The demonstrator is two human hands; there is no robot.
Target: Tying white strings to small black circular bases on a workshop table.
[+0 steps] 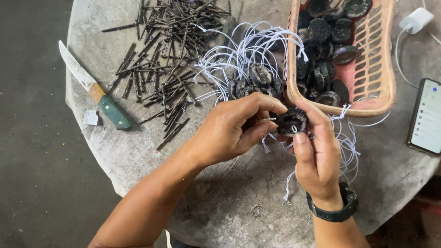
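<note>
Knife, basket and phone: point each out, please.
knife (112,111), head view, on its green handle.
basket (385,69), head view, on its right slatted wall.
phone (428,117), head view, on its lit screen.

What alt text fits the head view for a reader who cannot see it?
Two hands meet over a round grey table: the right hand holds a dark round disc while the left hand pinches at it. Behind lie white strings, dark sticks, a green-handled knife and a pink basket of discs.
</note>
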